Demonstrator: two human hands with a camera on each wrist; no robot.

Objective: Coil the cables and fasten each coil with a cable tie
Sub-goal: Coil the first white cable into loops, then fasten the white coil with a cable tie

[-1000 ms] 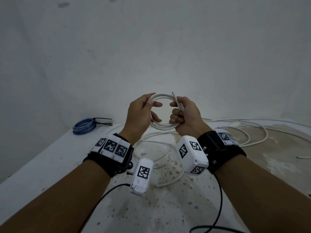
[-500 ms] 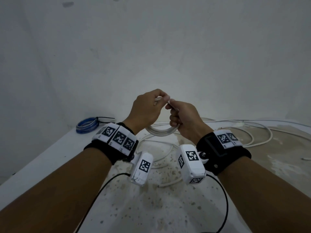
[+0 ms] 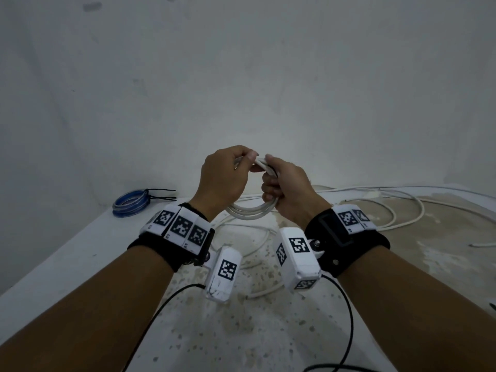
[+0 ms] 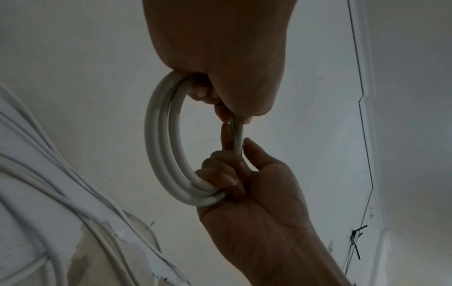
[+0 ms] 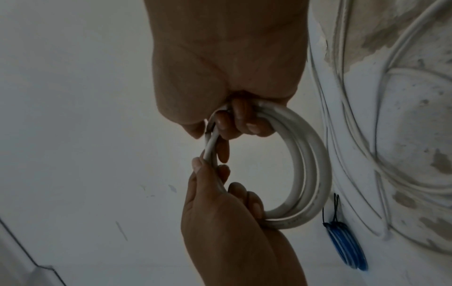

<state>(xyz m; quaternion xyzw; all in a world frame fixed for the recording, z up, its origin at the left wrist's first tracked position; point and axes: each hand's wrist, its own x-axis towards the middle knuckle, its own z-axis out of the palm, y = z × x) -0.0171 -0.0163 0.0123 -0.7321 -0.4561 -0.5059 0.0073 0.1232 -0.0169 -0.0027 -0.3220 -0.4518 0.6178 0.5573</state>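
Head view, item one: a small round coil of smooth white plastic-sheathed cable (image 3: 251, 212), several turns, held in the air above a speckled, paint-stained white table (image 3: 80, 253). The left hand (image 3: 224, 181) has its fingers curled round the coil's upper left arc, thumb and forefinger pinching strands at the top; the right hand (image 3: 288, 193) has its fingers wrapped round the coil's right side, thumb pressing the loose cable end against the turns beside the left thumb. Left wrist view: the turns lie side by side, the right hand's fingers (image 4: 220, 174) hooked through the ring. Item two: loose white cable (image 3: 397, 208), uncoiled, sprawled on the table to the right of the held coil and beneath it. Item three: a finished coil of blue cable (image 3: 130, 205) bound with black cable ties (image 3: 161, 194), on the table well to the left of the held coil. Handling, by judgement: light, springy sheath, likely to unwind if released; slick enough to slip. Best taken where the free end crosses the turns, pinching all strands together so a tie can pass round them.
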